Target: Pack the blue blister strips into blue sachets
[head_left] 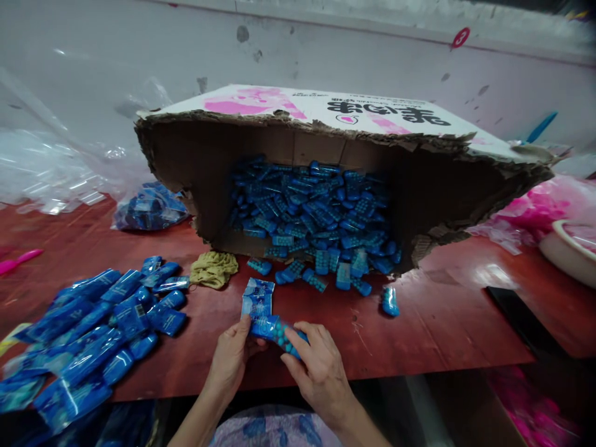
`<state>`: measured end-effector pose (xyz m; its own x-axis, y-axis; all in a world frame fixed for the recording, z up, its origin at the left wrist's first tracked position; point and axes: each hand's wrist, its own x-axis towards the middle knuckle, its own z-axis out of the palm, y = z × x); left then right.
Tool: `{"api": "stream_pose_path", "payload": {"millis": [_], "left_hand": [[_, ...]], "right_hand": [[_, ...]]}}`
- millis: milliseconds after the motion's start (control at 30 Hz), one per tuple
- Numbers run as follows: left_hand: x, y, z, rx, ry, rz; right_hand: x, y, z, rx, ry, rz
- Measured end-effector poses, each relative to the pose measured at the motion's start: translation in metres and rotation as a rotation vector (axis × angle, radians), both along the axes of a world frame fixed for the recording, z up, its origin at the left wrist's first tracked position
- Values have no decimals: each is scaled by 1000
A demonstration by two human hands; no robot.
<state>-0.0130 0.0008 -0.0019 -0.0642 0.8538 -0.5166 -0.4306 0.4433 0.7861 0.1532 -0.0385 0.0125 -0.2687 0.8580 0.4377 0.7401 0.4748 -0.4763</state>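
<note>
My left hand (231, 360) and my right hand (316, 366) meet at the near edge of the red table (442, 323). Together they hold a small blue item (284, 335) partly inside a blue-and-white plastic sleeve (257, 302); the left hand pinches the sleeve's lower end, the right grips the blue item. Behind them a torn cardboard box (326, 143) lies on its side, and several small blue items (316, 217) spill from its mouth onto the table.
A pile of filled blue packets (93, 335) covers the table's left part. A yellowish cloth (213, 268) lies near the box. A clear bag of blue items (149, 208) sits at back left, a pink bag (535, 211) and a white bowl (565, 251) at right.
</note>
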Motion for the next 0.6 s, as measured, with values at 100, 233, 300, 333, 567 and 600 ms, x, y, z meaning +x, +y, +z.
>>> {"api": "stream_pose_path", "payload": {"millis": [100,233,300,333,567,600], "left_hand": [[-1,2,2,22,-3,12],[-2,3,3,23,-5,32],[-3,3,2,52,18,17],[-4,3,2,68,38,5],[-2,3,4,61,-39,-13],[0,2,5,40,-84,-20]], "right_hand": [[0,0,-1,-16,43,14],[-2,1,0,-25,79,4],[-2,2,1,-37,110,0],[-2,3,2,-57,131,3],[-1,9,-7,-100,177,92],[-2,9,-9,-87,172,78]]}}
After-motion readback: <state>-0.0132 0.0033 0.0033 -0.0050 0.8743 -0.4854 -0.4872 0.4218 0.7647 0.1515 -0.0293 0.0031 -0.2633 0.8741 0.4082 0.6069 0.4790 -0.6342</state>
